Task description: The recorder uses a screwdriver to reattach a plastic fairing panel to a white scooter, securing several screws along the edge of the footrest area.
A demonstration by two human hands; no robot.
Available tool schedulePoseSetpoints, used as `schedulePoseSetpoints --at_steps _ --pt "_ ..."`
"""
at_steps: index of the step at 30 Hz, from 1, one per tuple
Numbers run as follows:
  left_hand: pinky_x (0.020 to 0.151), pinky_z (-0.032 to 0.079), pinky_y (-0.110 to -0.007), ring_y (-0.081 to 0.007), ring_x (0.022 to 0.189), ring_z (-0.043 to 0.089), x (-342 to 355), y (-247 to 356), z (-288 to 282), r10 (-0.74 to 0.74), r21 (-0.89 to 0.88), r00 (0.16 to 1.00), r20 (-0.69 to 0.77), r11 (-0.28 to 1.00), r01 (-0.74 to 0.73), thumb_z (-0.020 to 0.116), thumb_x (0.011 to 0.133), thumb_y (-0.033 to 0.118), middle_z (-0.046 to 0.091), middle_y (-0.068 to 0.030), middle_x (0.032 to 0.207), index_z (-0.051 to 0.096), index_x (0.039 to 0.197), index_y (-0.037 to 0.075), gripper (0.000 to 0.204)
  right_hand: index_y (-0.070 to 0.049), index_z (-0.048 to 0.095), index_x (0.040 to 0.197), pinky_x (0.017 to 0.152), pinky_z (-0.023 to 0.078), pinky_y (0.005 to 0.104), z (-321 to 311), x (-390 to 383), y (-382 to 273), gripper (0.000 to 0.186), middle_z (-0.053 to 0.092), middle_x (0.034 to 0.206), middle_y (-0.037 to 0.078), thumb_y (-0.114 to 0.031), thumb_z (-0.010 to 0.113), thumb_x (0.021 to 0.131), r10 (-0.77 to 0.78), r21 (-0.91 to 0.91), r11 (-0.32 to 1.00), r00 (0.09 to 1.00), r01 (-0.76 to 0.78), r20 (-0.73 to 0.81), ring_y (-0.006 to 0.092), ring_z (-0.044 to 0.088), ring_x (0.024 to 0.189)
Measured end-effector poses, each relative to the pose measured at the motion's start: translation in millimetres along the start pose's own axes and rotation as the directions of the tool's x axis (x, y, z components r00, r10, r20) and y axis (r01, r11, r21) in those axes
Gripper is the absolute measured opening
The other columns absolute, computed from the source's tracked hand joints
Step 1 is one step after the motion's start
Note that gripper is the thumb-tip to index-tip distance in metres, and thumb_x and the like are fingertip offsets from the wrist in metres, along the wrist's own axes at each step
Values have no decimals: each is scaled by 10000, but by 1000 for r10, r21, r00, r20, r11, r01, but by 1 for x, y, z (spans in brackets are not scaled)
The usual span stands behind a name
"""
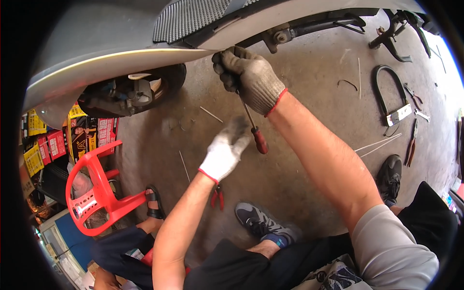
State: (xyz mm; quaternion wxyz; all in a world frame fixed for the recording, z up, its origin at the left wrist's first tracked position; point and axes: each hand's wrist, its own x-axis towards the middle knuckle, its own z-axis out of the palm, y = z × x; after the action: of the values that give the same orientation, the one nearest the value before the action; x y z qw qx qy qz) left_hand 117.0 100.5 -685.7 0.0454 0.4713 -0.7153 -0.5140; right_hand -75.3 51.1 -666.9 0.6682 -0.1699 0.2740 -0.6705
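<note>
A scooter's grey lower body panel [145, 55] crosses the top of the head view. My right hand [253, 79], in a grey knitted glove, is closed at the panel's pointed edge; what its curled fingers hold is hidden. A screwdriver [260, 140] with a red handle shows just below this hand, its shaft running up behind the glove. I cannot tell whether it lies on the floor or hangs from the hand. My left hand [224, 152], in a white glove with dark fingers, is left of the screwdriver, blurred, thumb and fingers apart. Red-handled pliers [218, 197] lie below it.
The scooter's wheel [169, 84] is at the left. A red plastic chair [92, 193] and stacked boxes [36, 159] stand beyond it. Right on the floor lie a black U-shaped lock [379, 89], pliers [412, 142] and white sticks [379, 145]. Another person's sandalled foot [153, 205] is at lower left.
</note>
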Motion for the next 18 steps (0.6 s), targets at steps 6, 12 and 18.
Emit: schedulePoseSetpoints --at_steps 6,12,18 --pt "662 490 -325 -190 727 634 20 24 20 68 24 996 -52 997 -67 523 989 143 699 -92 851 593 1115 29 183 -36 604 1058 609 405 234 3 -2 1 224 611 860 18 -254 591 1010 -47 -75 996 998 43 -50 97 488 664" --pt "740 506 -310 -166 788 642 32 7 22 -49 -217 978 -203 976 4 566 957 76 717 -98 912 653 1038 3 140 -12 600 1114 711 487 295 3 -5 7 201 639 907 44 -159 629 980 -62 8 998 994 63 -95 142 587 744" --pt "757 512 -306 -165 811 653 25 9 16 -41 -127 986 -159 992 21 567 956 73 721 -109 930 652 1046 -7 147 -4 591 1123 810 528 345 6 -3 8 215 652 922 63 -160 632 980 -64 16 998 988 67 -144 181 638 800"
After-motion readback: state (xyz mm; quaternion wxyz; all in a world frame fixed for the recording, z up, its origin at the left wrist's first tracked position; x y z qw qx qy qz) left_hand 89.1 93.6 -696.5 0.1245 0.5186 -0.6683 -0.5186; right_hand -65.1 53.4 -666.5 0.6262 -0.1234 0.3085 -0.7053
